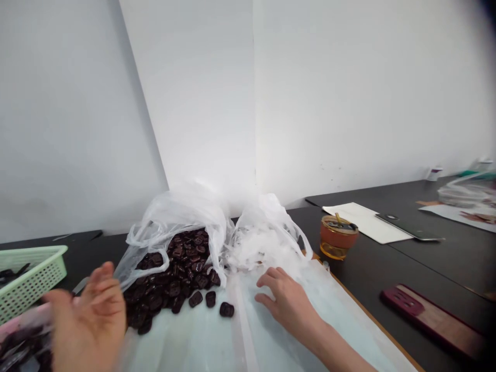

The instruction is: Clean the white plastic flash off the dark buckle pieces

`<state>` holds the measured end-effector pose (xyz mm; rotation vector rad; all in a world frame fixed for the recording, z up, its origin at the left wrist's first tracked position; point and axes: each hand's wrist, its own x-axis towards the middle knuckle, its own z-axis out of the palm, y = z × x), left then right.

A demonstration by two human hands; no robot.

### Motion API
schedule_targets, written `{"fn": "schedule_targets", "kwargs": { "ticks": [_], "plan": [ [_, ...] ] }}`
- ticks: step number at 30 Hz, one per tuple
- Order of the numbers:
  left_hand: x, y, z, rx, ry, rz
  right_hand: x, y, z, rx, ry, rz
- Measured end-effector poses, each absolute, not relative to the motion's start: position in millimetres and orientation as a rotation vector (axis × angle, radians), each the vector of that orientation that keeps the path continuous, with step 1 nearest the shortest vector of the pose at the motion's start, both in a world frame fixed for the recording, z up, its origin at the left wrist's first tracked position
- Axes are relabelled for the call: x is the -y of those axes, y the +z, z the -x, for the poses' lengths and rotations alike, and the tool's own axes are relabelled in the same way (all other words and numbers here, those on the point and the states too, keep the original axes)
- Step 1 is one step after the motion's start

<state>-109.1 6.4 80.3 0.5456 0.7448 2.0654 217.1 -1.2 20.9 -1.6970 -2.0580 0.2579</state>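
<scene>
My left hand (91, 320) is turned palm up at the lower left, fingers apart and slightly blurred, with nothing visible in it. Beside it lies a heap of small dark brown, glossy pieces (170, 281), spilling out of a white plastic bag (143, 235). My right hand (287, 299) hovers over the pale work surface (201, 343), its thumb and fingers loosely curved and apart, holding nothing I can see. Just beyond its fingertips, a second white plastic bag (273, 209) lies open with a pile of small white, thin pieces (251, 245).
A green perforated basket (39, 279) stands at the left, above a pink container (11, 326) of dark pieces. On the black table at the right are an amber cup (337, 237), white paper (360, 219), a dark phone (406, 227) and a red-edged phone (434, 320). A white wall rises behind.
</scene>
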Motion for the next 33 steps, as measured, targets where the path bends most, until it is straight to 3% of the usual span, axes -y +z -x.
{"fn": "schedule_targets", "kwargs": {
  "ticks": [3, 9, 13, 16, 23, 33],
  "plan": [
    [-9.3, 60.6, 74.0, -0.848, 1.819, -0.761, 1.0, 19.2, -213.4, 2.096, 0.246, 1.806],
    [-1.5, 20.6, 15.6, -1.207, 1.1, -1.951, 0.5, 10.8, -213.1, 2.13, 0.196, 1.738],
    [-1.1, 8.5, 10.4, -1.19, 0.844, -2.124, 6.1, 14.4, -212.8, 2.111, 0.166, 1.615],
    [-4.9, 6.2, 10.8, -1.209, 0.872, -2.073, 10.9, 24.9, -209.0, 1.997, 0.363, 1.448],
    [-8.0, 3.6, 5.7, -1.076, 1.052, -1.14, 7.5, 32.6, -202.9, 1.413, 1.416, 1.1],
    [0.1, 11.6, 2.3, -0.948, 1.101, -0.899, 12.0, 19.8, -193.5, 1.222, 1.634, 0.868]
  ]
}}
